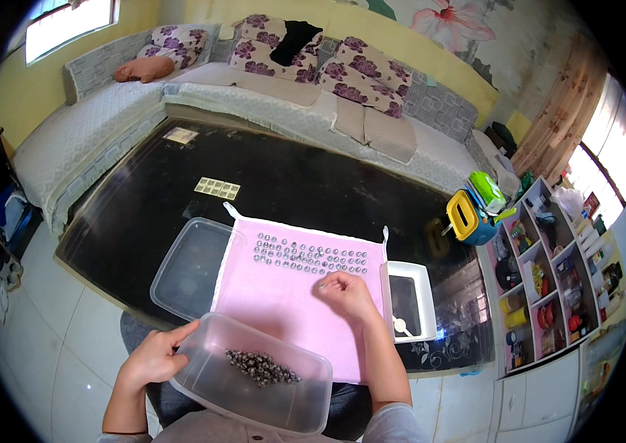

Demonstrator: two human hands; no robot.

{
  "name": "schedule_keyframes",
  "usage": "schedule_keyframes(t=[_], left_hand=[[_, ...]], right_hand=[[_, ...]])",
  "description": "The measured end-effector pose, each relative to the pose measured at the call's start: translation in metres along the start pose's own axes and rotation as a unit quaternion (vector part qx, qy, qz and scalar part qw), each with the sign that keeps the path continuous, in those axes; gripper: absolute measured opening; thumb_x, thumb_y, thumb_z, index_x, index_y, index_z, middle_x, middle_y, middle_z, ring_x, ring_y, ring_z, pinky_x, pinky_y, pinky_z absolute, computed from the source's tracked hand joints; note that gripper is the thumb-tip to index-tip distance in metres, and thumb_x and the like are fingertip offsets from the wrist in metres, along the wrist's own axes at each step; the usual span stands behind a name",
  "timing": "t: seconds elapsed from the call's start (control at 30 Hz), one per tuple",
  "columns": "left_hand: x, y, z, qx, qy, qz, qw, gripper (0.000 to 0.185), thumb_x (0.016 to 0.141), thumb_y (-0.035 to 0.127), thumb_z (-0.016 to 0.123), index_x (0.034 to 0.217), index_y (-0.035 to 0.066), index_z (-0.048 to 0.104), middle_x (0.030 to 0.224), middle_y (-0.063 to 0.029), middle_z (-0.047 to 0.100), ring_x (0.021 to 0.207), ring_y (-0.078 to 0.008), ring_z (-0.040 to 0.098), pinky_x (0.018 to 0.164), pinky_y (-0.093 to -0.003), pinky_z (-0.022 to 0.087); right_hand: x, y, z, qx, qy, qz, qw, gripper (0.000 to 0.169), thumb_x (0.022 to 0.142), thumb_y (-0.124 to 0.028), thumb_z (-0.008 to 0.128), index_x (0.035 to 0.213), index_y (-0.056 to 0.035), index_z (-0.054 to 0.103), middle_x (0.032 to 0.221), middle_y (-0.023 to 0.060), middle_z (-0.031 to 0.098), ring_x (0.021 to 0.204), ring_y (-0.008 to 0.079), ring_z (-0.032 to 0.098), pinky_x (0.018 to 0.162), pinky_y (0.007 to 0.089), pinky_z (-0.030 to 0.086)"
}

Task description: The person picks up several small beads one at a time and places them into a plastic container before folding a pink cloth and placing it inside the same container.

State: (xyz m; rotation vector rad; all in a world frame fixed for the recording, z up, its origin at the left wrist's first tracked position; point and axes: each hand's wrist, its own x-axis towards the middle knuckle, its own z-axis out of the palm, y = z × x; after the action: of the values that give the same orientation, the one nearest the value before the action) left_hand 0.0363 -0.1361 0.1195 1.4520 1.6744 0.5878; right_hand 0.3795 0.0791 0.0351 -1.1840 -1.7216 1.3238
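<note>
My left hand (155, 354) grips the left rim of a translucent plastic container (213, 382) over my lap. Inside it lies a heap of small dark metallic beads or balls (263, 366). Several rows of small shiny round pieces (313, 256) are set out on a pink cloth (285, 302) with white edging, at its far side. Just below the right half of those rows, my right hand (343, 293) hovers over or rests on the cloth with thumb and fingers drawn together. Whether a small piece sits between its fingertips is too small to tell.
On the dark tabletop (290, 166), a clear plastic lid (191, 266) lies left of the cloth, partly under it. To the right stands a white rectangular tray or frame (429, 310) with a white spoon (401, 326). Farther off are printed cards (217, 188) and a yellow-and-blue tissue box (465, 219).
</note>
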Motion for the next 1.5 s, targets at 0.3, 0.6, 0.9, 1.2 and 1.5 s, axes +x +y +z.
schedule_keyframes(t=[0.3,0.6,0.9,1.2,1.5], left_hand=[[0.000,-0.001,0.000,-0.003,0.001,0.002,1.000,0.067,0.068,0.006,0.056,0.134,0.007,0.047,0.089,-0.0226,0.067,0.064,-0.0228,0.064,0.067,-0.0296,0.050],[0.000,0.002,-0.001,-0.001,0.000,-0.021,1.000,0.069,0.066,0.000,0.057,0.134,0.011,0.050,0.092,-0.0124,0.070,0.072,-0.0149,0.064,0.072,-0.0266,0.049],[0.000,0.007,-0.002,-0.006,-0.008,0.001,1.000,0.068,0.068,0.007,0.055,0.135,0.009,0.046,0.096,-0.0207,0.067,0.067,-0.0232,0.065,0.069,-0.0301,0.050],[0.000,0.007,-0.002,0.015,-0.016,-0.041,0.999,0.069,0.067,0.002,0.058,0.135,0.011,0.048,0.097,-0.0120,0.070,0.071,-0.0131,0.064,0.072,-0.0254,0.050],[-0.001,0.005,-0.002,0.014,-0.015,-0.031,0.999,0.070,0.066,0.004,0.058,0.135,0.010,0.048,0.088,-0.0155,0.068,0.068,-0.0196,0.064,0.068,-0.0279,0.050]], right_hand=[[-0.053,-0.081,0.054,-0.083,-0.264,-0.089,0.957,0.020,0.078,-0.011,0.072,0.095,-0.0024,0.066,0.084,0.0051,0.066,0.076,0.0122,0.061,0.070,0.0264,0.050],[0.022,0.017,-0.012,-0.281,0.171,-0.109,0.938,0.021,0.069,-0.007,0.074,0.088,-0.0048,0.067,0.084,0.0102,0.060,0.073,0.0237,0.058,0.071,0.0335,0.049],[0.037,0.040,-0.004,-0.263,0.134,-0.094,0.951,0.018,0.071,-0.010,0.075,0.086,-0.0031,0.067,0.073,0.0079,0.062,0.065,0.0194,0.058,0.063,0.0315,0.048],[-0.030,-0.074,0.059,-0.050,-0.272,-0.094,0.957,0.017,0.079,-0.008,0.071,0.094,-0.0027,0.066,0.084,0.0048,0.067,0.079,0.0099,0.062,0.071,0.0250,0.050],[0.004,-0.026,0.042,-0.100,0.009,-0.055,0.993,0.014,0.077,-0.005,0.070,0.091,-0.0033,0.068,0.076,0.0016,0.062,0.068,0.0060,0.053,0.062,0.0217,0.047]])
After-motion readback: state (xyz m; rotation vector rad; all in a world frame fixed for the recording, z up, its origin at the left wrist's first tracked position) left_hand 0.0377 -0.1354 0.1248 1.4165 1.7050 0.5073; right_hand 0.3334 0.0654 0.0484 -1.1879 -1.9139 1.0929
